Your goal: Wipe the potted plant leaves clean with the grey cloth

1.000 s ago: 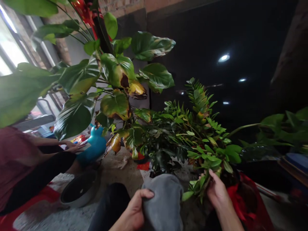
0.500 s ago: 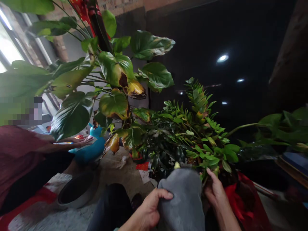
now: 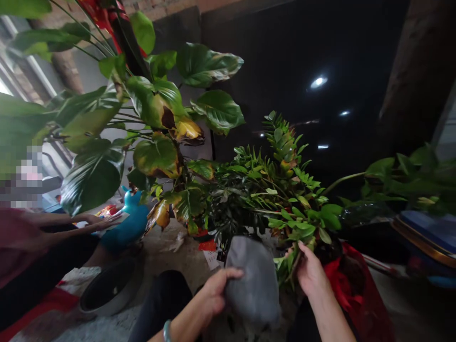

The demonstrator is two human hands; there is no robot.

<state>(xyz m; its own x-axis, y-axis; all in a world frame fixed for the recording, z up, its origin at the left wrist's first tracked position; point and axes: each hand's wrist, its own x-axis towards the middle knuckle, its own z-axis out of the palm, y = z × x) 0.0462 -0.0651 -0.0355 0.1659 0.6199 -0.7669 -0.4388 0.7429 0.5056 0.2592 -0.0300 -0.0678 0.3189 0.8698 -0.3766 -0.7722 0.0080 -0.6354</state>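
Observation:
My left hand (image 3: 217, 292) grips a soft grey cloth (image 3: 252, 280), with its fingers resting on the cloth's left side. A beaded bracelet (image 3: 166, 331) circles my left wrist. My right hand (image 3: 311, 270) closes around low stems of a leafy ZZ plant (image 3: 274, 190), just right of the cloth. The cloth stands close to the plant's lower leaves. The plant's pot is mostly hidden by foliage and the cloth.
A tall plant with broad, yellow-browned leaves (image 3: 153, 114) stands behind. To the left, a co-worker's hand (image 3: 99, 222) reaches towards a blue object (image 3: 128, 225). A dark-lined bowl (image 3: 110, 289) sits on the floor. Red plastic (image 3: 342, 280) lies right.
The grey cloth has shifted left and upward since the half-second-old frame, after moving right before that. The co-worker's hand has moved left, and the whole view has swung slightly.

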